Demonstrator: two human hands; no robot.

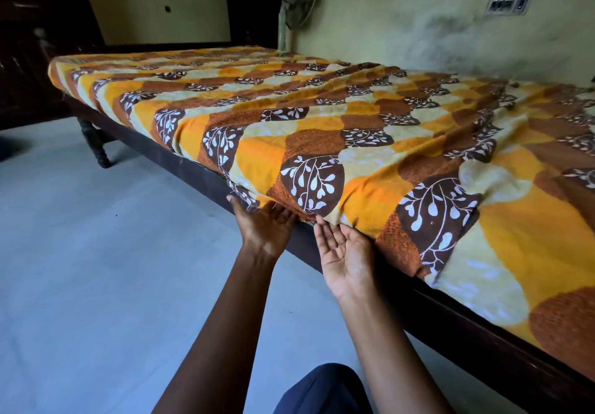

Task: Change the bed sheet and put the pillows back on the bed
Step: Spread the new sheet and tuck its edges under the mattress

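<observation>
Touching bed sheet (322,117) edge, left hand (267,225), right hand (346,254), fingers (323,231) straight, palms up, floor (80,252) stretching left

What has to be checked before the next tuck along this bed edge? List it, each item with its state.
1. Sheet covers the mattress top to the far edge: ok.
2. Left hand and right hand are palm-up, fingertips under the sheet's near edge: ok.
3. Near edge left of the hands tucked in above the bed frame: ok.
4. Near edge right of the hands tucked: not ok, it seems to hang loose over the frame.
5. Surface smooth: not ok, creases toward the far right.
6. Pillows ready: cannot tell, none in view.
</observation>
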